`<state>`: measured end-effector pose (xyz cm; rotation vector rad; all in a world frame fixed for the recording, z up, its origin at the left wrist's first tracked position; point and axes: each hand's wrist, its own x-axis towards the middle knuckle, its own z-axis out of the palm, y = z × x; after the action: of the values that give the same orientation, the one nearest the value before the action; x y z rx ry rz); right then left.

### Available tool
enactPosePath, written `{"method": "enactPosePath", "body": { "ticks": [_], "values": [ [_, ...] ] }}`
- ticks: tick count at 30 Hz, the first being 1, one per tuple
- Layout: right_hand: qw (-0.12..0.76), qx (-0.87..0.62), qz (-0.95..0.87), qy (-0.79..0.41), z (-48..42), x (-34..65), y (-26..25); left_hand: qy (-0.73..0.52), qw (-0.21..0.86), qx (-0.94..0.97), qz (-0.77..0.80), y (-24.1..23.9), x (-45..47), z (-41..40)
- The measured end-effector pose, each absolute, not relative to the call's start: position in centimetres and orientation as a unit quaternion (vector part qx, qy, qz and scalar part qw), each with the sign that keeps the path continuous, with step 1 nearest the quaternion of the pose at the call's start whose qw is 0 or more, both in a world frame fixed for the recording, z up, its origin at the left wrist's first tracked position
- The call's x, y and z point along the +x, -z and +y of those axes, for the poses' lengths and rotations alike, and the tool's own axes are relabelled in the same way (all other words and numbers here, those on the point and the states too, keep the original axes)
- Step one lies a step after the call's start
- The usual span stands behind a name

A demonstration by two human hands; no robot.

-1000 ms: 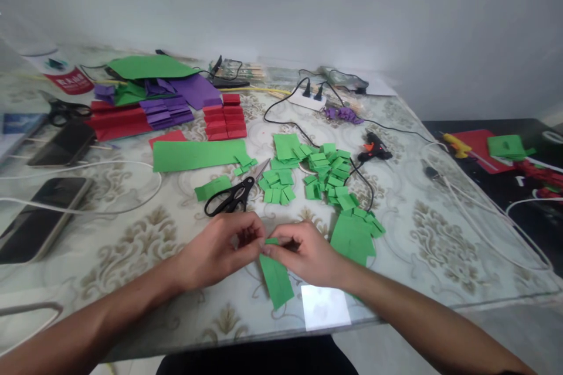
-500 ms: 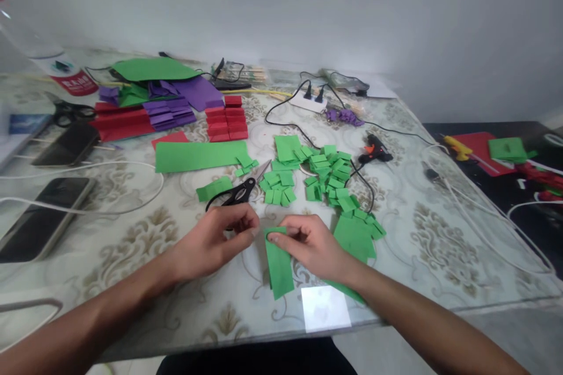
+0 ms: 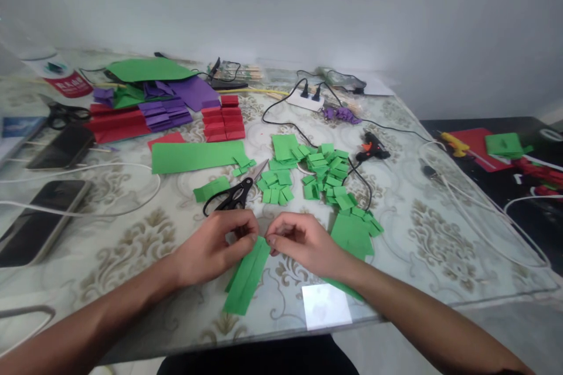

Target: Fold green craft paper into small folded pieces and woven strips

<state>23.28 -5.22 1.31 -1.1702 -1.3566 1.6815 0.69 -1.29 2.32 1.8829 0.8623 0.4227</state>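
A folded green paper strip (image 3: 248,278) hangs slanting down to the left between my hands, creased lengthwise. My left hand (image 3: 220,246) pinches its top edge between thumb and fingers. At the strip's upper right corner, the thumb and fingertips of my right hand (image 3: 308,243) are closed together on the paper. Black-handled scissors (image 3: 240,190) lie just beyond my left hand, blades pointing away to the right. A heap of small folded green paper pieces (image 3: 328,167) spreads past my right hand. Larger green paper (image 3: 352,234) is partly hidden by my right forearm.
A long green strip (image 3: 197,157), folded red paper (image 3: 223,120) and purple paper (image 3: 165,114) lie farther back. A glue gun (image 3: 373,147) and power strip (image 3: 305,98) stand right of centre. Phones (image 3: 41,222) and white cables are at left, beside a bottle (image 3: 57,73).
The green strip has passed from my right hand's hold into my left hand's pinch. Its lower end has swung to the left, and my right fingers now sit at its corner.
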Motion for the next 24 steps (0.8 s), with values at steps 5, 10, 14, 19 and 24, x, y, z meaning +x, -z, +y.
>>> {"method": "enactPosePath", "body": {
  "ticks": [5,10,14,19,24],
  "values": [
    [0.304,-0.46,-0.539,-0.637,-5.55,22.91,-0.36,-0.172,0.481,0.784,0.353,-2.2,1.0,-1.73],
    [0.306,-0.456,-0.542,-0.636,-5.59,23.02,-0.42,-0.178,0.473,0.78,0.368,-2.18,1.17,-1.76],
    [0.305,-0.455,-0.556,-0.626,-5.55,23.2,-0.51,-0.192,0.47,0.779,0.369,-2.38,1.3,-1.78],
    [0.311,-0.45,-0.566,-0.617,-5.61,23.14,-0.39,-0.175,0.48,0.791,0.338,-2.47,1.19,-1.87],
    [0.313,-0.438,-0.57,-0.621,-5.73,23.01,-0.57,-0.163,0.488,0.789,0.337,-2.41,1.26,-1.95]
  ]
}}
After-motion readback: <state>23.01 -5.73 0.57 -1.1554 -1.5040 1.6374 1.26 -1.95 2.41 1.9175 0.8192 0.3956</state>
